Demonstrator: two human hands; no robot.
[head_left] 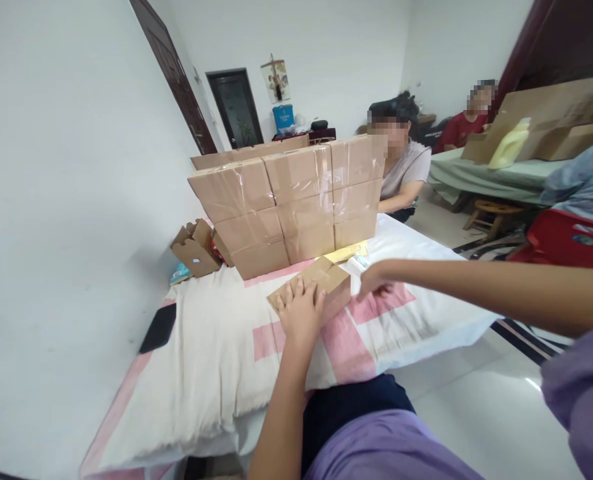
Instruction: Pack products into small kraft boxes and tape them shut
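Observation:
A closed brown cardboard box [332, 275] lies on the cloth-covered table in front of me. My left hand [300, 310] rests on its top with the fingers spread. Just off the box's right end is my right hand [376, 277], bent down at the wrist with its fingers curled in. What those fingers hold, if anything, is hidden. A small white packet [358, 263] and a yellow strip [347, 253] lie just behind the box. Close behind them stands a stack of taped cardboard boxes [303, 200].
An open carton [196, 250] stands at the left by the wall, and a black phone-like slab [158, 328] lies near the table's left edge. Across the stack sits a person [409, 167]. Another person [463, 130] is by a table with a yellow jug [510, 143].

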